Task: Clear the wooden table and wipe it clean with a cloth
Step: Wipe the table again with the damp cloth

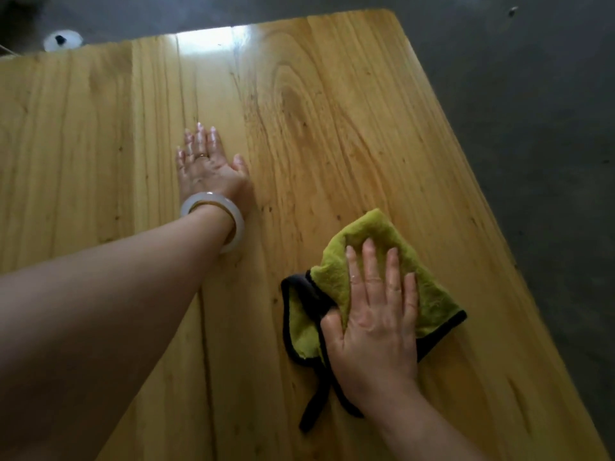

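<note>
A green cloth [352,257] with a black edge lies bunched on the wooden table [332,128], toward its right side. My right hand [376,314] presses flat on top of the cloth, fingers spread, thumb tucked into a fold. My left hand [209,164] rests palm down on the bare wood near the middle of the table, fingers together and holding nothing. A pale bangle [216,217] sits on the left wrist. No other items show on the tabletop.
Dark grey floor [532,128] surrounds the table beyond its far and right edges. A small white round object [62,39] lies on the floor past the far left edge. A bright glare patch marks the table's far edge.
</note>
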Demonstrator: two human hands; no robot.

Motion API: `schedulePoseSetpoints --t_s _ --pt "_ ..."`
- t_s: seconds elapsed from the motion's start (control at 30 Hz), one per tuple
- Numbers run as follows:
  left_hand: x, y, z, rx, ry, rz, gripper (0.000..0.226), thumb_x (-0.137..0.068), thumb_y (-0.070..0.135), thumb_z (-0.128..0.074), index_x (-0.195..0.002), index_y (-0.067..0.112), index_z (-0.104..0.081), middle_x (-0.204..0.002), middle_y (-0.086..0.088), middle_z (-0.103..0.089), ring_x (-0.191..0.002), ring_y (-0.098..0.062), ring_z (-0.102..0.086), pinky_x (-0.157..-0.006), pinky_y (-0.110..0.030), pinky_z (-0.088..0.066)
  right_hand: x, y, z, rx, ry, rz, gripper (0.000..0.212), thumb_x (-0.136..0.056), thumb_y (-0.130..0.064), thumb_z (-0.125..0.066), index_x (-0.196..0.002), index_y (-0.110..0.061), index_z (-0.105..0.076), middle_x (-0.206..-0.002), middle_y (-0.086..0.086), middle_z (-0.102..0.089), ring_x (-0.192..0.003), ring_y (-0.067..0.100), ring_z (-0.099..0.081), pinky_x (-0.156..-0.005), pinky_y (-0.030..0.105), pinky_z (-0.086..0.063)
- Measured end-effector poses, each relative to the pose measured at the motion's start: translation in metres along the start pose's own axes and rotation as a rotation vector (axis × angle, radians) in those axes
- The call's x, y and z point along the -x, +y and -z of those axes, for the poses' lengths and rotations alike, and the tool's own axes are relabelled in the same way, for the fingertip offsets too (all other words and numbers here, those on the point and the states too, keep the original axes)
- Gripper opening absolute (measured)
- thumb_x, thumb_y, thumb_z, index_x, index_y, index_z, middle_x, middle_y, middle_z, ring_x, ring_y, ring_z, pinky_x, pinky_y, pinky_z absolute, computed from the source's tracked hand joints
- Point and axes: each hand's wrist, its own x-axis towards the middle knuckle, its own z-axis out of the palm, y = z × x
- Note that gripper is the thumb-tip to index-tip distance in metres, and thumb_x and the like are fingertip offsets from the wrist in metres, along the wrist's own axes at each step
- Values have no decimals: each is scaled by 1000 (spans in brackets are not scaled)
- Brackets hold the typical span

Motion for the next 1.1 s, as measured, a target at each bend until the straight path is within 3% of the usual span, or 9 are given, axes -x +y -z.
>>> schedulePoseSetpoints --t_s 0.1,0.23,0.43,0.53,0.63,0.73,0.97,1.1 --pt "-5 -6 9 169 -44 -28 59 -97 34 -38 -149 13 -20 -159 -3 -5 -146 -17 2 -118 -34 3 20 -20 -8 -3 -25 69 79 -80 -43 -41 -154 -18 -27 -162 5 -19 -150 30 -12 -115 52 -12" --pt "8 -16 28 386 -109 -67 50 -96 19 -47 -144 12 -32 -157 -5 -17 -145 -20 -9 -118 -36 -7 17 -32 -12 -4 -74 146 79 -80 -46 -42 -154 -23 -26 -163 1 -18 -151 27 -9 -116 51 -9" --pt "110 -52 27 272 -78 -180 52 -90 7 -49 -141 12 -38 -154 -3 -25 -145 -17 -13 -119 -38 -11 -32 -38 -7 9 -126 184 76 -85 -54 -22 -156 -31 -7 -164 -5 2 -150 19 12 -119 43 10" --pt "160 -85 29 199 -64 -173 53 -92 22 -45 -144 15 -34 -155 -1 -22 -144 -12 -9 -119 -36 -8 -64 -46 -8 34 -113 151 74 -88 -53 -22 -156 -32 -1 -164 -6 8 -149 18 17 -119 42 13" --pt "196 -108 28 116 -84 -160 62 -90 42 -25 -148 22 -21 -157 5 -10 -144 -6 3 -119 -31 -1 -86 -58 -11 70 -111 120 71 -94 -50 -28 -156 -30 1 -164 -5 9 -149 19 16 -120 42 12" --pt "208 -115 21 15 -99 -180 63 -90 47 -12 -149 23 -7 -158 6 3 -143 -5 13 -118 -30 5 -93 -65 -12 93 -102 97 69 -96 -48 -28 -156 -29 1 -164 -3 9 -150 20 14 -121 44 8" --pt "207 -113 17 -34 -66 -190 65 -90 42 -10 -150 17 -10 -158 2 2 -144 -9 10 -118 -32 7 -27 -72 -17 62 -146 292 72 -90 -51 -20 -156 -31 -3 -164 -6 5 -150 16 14 -121 42 6" --pt "206 -114 16 -4 -57 -204 66 -89 40 -10 -150 15 -15 -159 0 -3 -145 -12 4 -119 -33 3 35 -66 -18 13 -194 413 72 -88 -49 -32 -155 -29 -17 -163 -6 -7 -151 17 5 -121 41 1"
